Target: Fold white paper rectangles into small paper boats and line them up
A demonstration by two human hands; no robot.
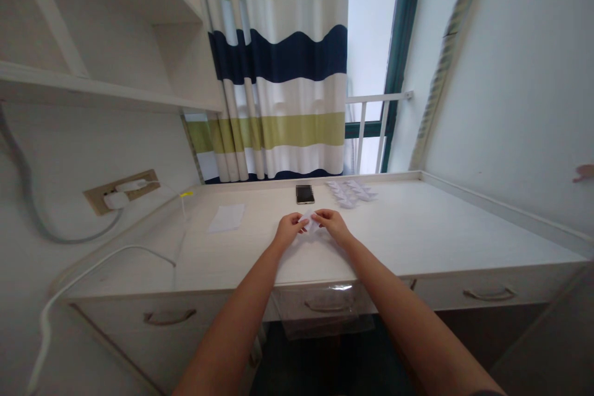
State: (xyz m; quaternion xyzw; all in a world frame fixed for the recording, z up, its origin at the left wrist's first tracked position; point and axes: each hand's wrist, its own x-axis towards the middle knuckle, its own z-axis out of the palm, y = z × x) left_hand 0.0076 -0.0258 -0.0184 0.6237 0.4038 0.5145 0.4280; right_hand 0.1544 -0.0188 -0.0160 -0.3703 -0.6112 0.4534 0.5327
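Note:
Between my two hands is a small piece of folded white paper [310, 218], held just over the desk. My left hand [290, 226] pinches its left side with thumb and fingers. On the other side, my right hand [332, 224] grips the paper's right edge, fingers closed. The exact folds are too small to make out. Several folded white paper pieces [351, 193] lie grouped on the desk beyond my right hand. To the left rests a stack or sheet of flat white paper [227, 218].
A dark phone [305, 193] lies behind my hands on the white desk [417, 229]. A white cable [116, 249] runs over the desk's left end, near a wall socket [121, 192] with plugs. Clear plastic [320, 312] hangs over the front drawer. A striped curtain [288, 62] hangs behind.

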